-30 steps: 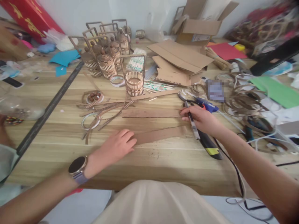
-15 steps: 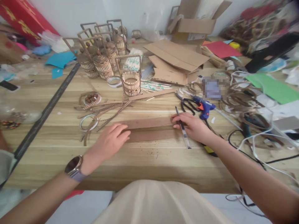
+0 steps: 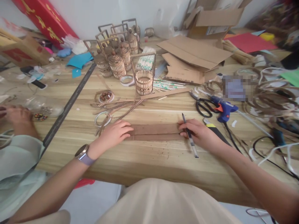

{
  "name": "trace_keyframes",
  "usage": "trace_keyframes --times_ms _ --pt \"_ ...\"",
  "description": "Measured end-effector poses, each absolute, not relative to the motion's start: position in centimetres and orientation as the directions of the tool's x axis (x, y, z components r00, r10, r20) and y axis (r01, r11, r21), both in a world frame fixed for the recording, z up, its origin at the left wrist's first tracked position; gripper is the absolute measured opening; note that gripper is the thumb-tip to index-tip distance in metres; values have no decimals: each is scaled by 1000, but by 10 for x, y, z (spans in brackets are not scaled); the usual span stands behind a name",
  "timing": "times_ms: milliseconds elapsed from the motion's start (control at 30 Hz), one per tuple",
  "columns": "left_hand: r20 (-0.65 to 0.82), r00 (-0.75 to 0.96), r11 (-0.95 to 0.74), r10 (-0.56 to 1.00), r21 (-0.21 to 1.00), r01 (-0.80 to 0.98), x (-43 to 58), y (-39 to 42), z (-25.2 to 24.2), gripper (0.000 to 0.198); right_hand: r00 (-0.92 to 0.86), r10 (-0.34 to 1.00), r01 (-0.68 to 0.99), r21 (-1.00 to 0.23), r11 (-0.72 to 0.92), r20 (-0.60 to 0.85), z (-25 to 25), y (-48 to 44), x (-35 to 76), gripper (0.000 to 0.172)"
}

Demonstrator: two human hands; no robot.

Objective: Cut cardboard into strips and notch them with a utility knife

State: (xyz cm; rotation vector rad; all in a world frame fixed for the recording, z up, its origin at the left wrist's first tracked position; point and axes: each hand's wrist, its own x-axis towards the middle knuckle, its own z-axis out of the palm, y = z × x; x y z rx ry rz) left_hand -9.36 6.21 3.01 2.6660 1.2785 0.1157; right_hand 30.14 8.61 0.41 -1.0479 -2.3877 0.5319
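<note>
On the bench [image 3: 140,165] two strips [image 3: 155,130] lie lengthwise together, left hand [image 3: 116,133] at their nine o'clock end, pinching or pressing I cannot tell, right hand [image 3: 199,132] at three o'clock grasping a pen [image 3: 193,146]: aligning seems in hand, the next move probably needing steady edges.

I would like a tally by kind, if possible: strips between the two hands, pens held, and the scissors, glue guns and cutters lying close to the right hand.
Strips: 2
Pen: 1
Scissors: 1
Glue gun: 1
Cutter: 1
Total: 6
</note>
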Motion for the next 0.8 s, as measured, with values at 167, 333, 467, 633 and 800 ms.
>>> trace_keyframes --times_ms 167,333,467,633,800 --pt "36 646 -642 762 168 748 -96 60 25 25 -593 773 619 -487 616 224 10 90 322 14" --pt "90 665 -669 742 166 724 -103 61 18 30 -587 791 667 -449 594 174 19 93 351 15" --pt "120 674 -684 729 181 707 -108 63 11 38 -582 800 693 -428 580 143 22 93 362 14" --pt "164 672 -692 722 199 694 -111 63 5 46 -591 796 687 -434 583 132 26 92 364 17" --pt "207 666 -698 716 186 692 -110 62 4 46 -601 787 669 -453 589 136 28 90 359 14"
